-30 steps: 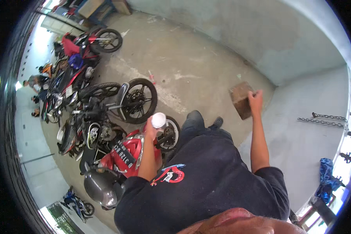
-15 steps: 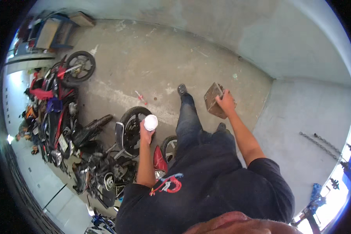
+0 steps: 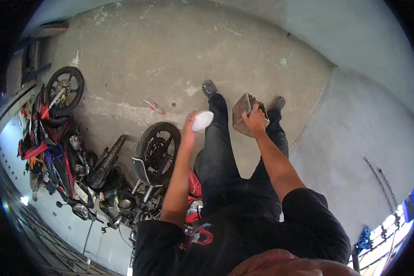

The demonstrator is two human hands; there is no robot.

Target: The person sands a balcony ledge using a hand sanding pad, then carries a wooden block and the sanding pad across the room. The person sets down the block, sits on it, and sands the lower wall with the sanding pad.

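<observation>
My left hand (image 3: 189, 125) is closed round a white, round object (image 3: 203, 121) with a smooth oval face, perhaps a cup or tub; its far side is hidden. To the right, my right hand (image 3: 255, 118) grips the rim of a grimy brown, box-shaped container (image 3: 240, 112), with fingers over its edge. The container is tilted and has dark contents or a rough edge at its top, too small to make out. Both things are held in the air in front of my legs, clearly apart from each other.
Several motorcycles stand along the left, one with its front wheel (image 3: 65, 90) turned outward. Nearer is a black tyre (image 3: 158, 149) beside my left forearm. A clear bottle with red parts (image 3: 154, 107) lies on the concrete floor (image 3: 138, 55). Chains (image 3: 382, 181) hang at the right wall.
My left hand has moved up and right with the white object, which is now tilted. The box in my right hand has shifted slightly left. My view and feet have shifted as well.
</observation>
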